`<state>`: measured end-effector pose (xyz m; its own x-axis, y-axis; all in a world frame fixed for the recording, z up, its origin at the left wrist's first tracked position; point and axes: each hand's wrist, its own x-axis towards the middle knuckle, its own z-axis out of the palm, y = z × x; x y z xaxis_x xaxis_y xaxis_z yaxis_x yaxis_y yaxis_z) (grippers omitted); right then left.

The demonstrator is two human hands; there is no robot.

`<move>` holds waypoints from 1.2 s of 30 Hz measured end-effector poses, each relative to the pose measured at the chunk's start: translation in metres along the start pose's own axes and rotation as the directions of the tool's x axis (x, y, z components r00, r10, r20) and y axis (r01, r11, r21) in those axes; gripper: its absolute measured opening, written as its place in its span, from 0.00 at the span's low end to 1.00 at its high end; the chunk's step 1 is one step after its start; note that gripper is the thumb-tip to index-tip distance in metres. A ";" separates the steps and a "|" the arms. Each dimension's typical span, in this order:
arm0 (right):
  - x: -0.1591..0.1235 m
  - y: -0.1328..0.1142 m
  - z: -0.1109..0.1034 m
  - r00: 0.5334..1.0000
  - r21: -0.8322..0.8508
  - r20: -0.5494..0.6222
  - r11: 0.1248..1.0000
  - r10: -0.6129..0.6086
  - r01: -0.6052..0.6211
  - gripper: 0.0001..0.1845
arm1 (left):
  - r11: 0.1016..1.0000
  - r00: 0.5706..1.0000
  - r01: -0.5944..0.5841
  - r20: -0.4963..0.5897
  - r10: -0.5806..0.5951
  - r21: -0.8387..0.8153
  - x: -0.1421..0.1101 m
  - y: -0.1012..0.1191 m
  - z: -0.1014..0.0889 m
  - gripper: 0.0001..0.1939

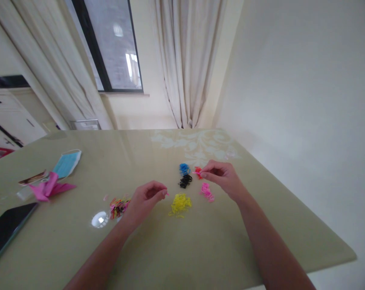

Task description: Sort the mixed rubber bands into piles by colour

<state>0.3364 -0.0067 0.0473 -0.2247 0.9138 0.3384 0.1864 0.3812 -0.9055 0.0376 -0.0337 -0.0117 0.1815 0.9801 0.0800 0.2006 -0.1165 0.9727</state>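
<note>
My left hand (pixel 146 198) is pinched on a small pink rubber band (pixel 167 194), just left of the yellow rubber bands (pixel 180 203). Between the fingertips of my right hand (pixel 218 173) is another pink rubber band (pixel 196 172), held over the red rubber bands (pixel 198 170). Beside these lie a blue pile (pixel 184 168) and a black pile (pixel 185 181). A pink pile (pixel 207 192) sits below my right hand. The mixed-colour pile (pixel 118 207) is partly covered by my left wrist.
On the table's left side (pixel 79 257) are a dark tablet-like device (pixel 10 225), a pink folded paper shape (pixel 49 187) and a blue face mask (pixel 67 163). A wall (pixel 306 121) runs along the right edge. Curtains (pixel 190 60) hang beyond the far edge.
</note>
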 end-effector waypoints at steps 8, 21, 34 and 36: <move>0.003 0.032 -0.031 0.933 -0.367 0.230 0.913 0.276 -0.180 0.11 | 1.000 1.000 0.011 -0.002 -0.011 0.018 0.001 -0.001 -0.002 0.16; 0.005 0.038 -0.033 0.969 -0.483 0.109 0.864 0.223 -0.145 0.06 | 1.000 1.000 0.014 0.009 -0.014 -0.026 -0.001 0.004 0.003 0.14; -0.013 0.008 0.072 0.970 -0.244 0.244 0.968 0.000 0.062 0.18 | 0.999 0.996 0.002 0.089 0.002 -0.037 -0.007 0.007 0.011 0.13; -0.013 0.008 0.069 0.971 -0.217 0.240 0.974 -0.017 0.071 0.18 | 0.999 0.995 0.000 0.102 0.004 -0.032 -0.007 0.006 0.012 0.13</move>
<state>0.2744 -0.0254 0.0178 -0.4511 0.8467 0.2821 0.3729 0.4660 -0.8024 0.0492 -0.0432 -0.0088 0.2795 0.9582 0.0607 0.1700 -0.1116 0.9791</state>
